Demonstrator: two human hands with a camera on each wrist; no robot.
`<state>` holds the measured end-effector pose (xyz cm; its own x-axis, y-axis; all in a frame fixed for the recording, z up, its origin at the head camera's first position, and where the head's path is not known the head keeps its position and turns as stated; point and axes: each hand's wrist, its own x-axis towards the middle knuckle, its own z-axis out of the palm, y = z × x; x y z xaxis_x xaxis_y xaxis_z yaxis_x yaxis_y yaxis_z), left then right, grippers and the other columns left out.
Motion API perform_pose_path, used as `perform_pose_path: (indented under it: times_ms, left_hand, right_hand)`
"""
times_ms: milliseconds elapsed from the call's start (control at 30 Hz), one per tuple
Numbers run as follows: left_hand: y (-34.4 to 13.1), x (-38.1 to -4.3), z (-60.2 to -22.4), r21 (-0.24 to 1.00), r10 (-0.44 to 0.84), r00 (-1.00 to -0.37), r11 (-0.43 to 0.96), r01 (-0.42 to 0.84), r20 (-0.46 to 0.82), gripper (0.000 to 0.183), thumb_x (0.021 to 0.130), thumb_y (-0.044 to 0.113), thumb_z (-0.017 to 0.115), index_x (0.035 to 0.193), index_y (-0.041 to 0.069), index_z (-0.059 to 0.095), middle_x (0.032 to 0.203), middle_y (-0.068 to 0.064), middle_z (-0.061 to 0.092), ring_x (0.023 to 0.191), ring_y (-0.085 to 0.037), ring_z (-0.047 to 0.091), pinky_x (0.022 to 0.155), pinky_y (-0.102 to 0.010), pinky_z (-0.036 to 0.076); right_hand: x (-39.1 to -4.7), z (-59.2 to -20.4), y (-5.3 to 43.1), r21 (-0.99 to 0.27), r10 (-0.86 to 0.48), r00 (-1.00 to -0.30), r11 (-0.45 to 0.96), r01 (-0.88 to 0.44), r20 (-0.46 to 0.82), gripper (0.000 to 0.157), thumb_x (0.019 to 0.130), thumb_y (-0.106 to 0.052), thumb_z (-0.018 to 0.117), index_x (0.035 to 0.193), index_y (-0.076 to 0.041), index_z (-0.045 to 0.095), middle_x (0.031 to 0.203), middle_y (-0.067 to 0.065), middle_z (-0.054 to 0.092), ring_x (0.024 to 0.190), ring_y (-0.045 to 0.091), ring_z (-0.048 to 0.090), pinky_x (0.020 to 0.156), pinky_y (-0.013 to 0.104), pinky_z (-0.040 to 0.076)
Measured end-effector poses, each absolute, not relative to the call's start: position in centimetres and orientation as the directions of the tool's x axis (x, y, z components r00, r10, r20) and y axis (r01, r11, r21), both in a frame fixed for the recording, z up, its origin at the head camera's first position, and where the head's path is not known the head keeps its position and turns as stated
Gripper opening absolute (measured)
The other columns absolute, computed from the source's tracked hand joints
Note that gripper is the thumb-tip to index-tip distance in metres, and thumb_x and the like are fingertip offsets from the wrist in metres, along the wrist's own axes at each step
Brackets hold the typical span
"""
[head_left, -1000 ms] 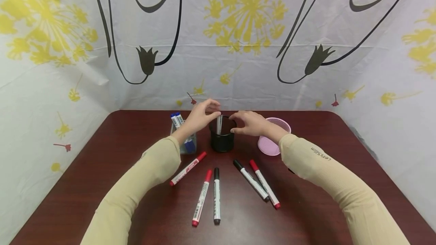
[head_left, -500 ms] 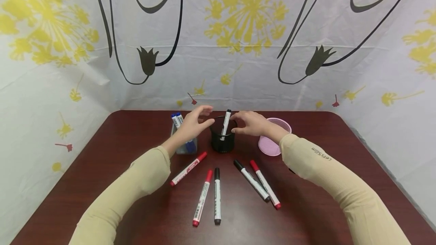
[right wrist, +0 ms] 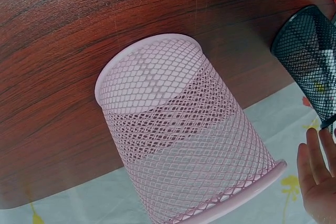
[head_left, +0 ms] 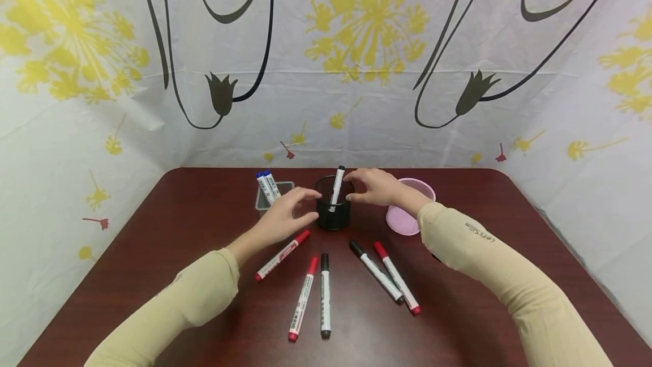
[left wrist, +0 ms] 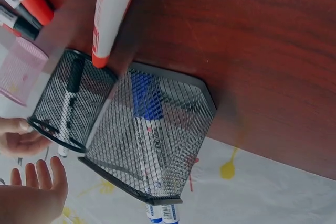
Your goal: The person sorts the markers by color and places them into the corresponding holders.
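My right hand (head_left: 376, 184) holds the right side of the rim of a black mesh pen cup (head_left: 334, 218), thumb in front and fingers behind. Inside the cup a white marker with a black cap (head_left: 338, 184) leans to the right, cap up. My left hand (head_left: 286, 217) is empty, its fingers loosely bent, just left of the cup and above a red marker (head_left: 282, 256) lying on the table. That red marker (left wrist: 107, 19) also shows up close in the left wrist view, beside the grey mesh holder.
The grey mesh holder (left wrist: 184, 103) with blue markers (head_left: 266, 184) stands left of the cup. A pink mesh cup (right wrist: 173, 108) is to the right. Toward the front lie another red marker (head_left: 303, 299), a black marker (head_left: 325, 296), and a crossing black (head_left: 377, 272) and red pair (head_left: 397, 277).
My left hand has let go of the black-capped marker, which now leans in the cup, and has drawn back down and left. My right hand has stayed at the cup's rim.
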<state>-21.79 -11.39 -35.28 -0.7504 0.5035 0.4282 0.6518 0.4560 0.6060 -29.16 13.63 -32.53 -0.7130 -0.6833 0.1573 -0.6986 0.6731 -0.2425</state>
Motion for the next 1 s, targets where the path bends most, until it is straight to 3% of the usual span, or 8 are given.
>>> perform_pose_path:
  times_ms: [167, 333, 700, 1000]
  left_hand:
    - [-11.1, -20.7, -36.2, 0.485, 0.596, -0.663, 0.459, 0.745, 0.453, 0.035, 0.082, 0.013, 0.068, 0.114, 0.004, 0.058, 0.112, -0.004, 0.057, 0.106, -0.018, 0.052, 0.091, -0.035, 0.041]
    - [-10.6, -19.2, -37.0, 0.369, 0.713, -0.592, 0.471, 0.802, 0.376, 0.033, 0.084, 0.019, 0.065, 0.116, 0.009, 0.058, 0.115, 0.000, 0.056, 0.109, -0.012, 0.049, 0.092, -0.029, 0.039]
    - [-9.6, -17.1, -38.2, 0.068, 0.859, -0.395, 0.395, 0.916, 0.326, 0.036, 0.082, 0.022, 0.068, 0.115, 0.013, 0.059, 0.115, -0.001, 0.057, 0.108, -0.015, 0.050, 0.091, -0.030, 0.039]
    - [-9.1, -16.0, -38.9, -0.097, 0.920, -0.334, 0.358, 0.929, 0.204, 0.035, 0.082, 0.026, 0.067, 0.115, 0.016, 0.059, 0.116, 0.003, 0.056, 0.109, -0.013, 0.049, 0.091, -0.031, 0.038]
  right_hand:
    - [-29.2, -32.7, 13.7, -0.240, -0.682, -0.713, 0.674, -0.699, 0.162, 0.045, 0.082, -0.032, 0.066, 0.119, -0.007, 0.058, 0.117, 0.012, 0.058, 0.106, 0.028, 0.054, 0.087, 0.044, 0.042]
    - [-29.2, -32.7, 13.7, -0.243, -0.683, -0.710, 0.670, -0.702, 0.168, 0.045, 0.082, -0.032, 0.067, 0.118, -0.007, 0.059, 0.117, 0.012, 0.058, 0.106, 0.028, 0.054, 0.087, 0.044, 0.042]
    - [-29.2, -32.7, 13.7, -0.230, -0.683, -0.708, 0.671, -0.705, 0.179, 0.044, 0.082, -0.032, 0.067, 0.118, -0.008, 0.059, 0.115, 0.011, 0.059, 0.103, 0.028, 0.055, 0.083, 0.044, 0.044]
    - [-29.3, -32.9, 13.8, -0.231, -0.683, -0.709, 0.671, -0.704, 0.177, 0.045, 0.082, -0.032, 0.067, 0.118, -0.008, 0.058, 0.116, 0.011, 0.058, 0.104, 0.028, 0.055, 0.084, 0.043, 0.043]
